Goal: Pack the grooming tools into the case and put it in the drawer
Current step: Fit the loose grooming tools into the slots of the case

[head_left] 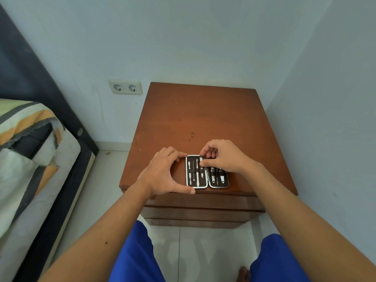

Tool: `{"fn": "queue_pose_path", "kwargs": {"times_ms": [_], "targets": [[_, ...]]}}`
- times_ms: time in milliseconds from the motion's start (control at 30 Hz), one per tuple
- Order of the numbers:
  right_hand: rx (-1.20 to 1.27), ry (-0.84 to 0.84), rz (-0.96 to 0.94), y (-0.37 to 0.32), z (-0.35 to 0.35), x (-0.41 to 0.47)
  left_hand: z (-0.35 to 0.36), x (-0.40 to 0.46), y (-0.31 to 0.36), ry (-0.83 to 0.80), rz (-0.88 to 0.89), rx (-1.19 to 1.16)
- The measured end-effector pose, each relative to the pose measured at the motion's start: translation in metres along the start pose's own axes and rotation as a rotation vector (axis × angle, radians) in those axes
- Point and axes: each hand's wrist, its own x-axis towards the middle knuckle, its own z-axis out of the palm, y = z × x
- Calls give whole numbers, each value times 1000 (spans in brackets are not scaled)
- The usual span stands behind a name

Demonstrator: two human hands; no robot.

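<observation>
A small grooming case [195, 181] lies open flat near the front edge of a brown wooden nightstand [203, 115]. Both dark halves hold several silver tools in their slots. My left hand [162, 171] cups the case's left half, index finger at its far corner and thumb at its near edge. My right hand [221, 155] lies over the far part of the right half, thumb and fingertips pinched on a tool [202, 166] at the middle fold. The nightstand's drawer fronts [203, 202] below the top are closed.
The nightstand stands in a corner, with a wall behind it and another to its right. A bed [26, 159] with a striped cover lies at the left. A double wall socket [125, 87] is behind. My knees in blue shorts [134, 259] are above a white tile floor.
</observation>
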Motion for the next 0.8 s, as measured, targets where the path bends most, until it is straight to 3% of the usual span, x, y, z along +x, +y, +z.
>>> {"fn": "queue_pose_path", "kwargs": {"times_ms": [267,800], "targets": [[-162,-16,-100,0,4,-20,0,0,1,-3,-2,1],[-188,-77,-98,-8,7,-37,1,0,-1,0,-5,6]]}}
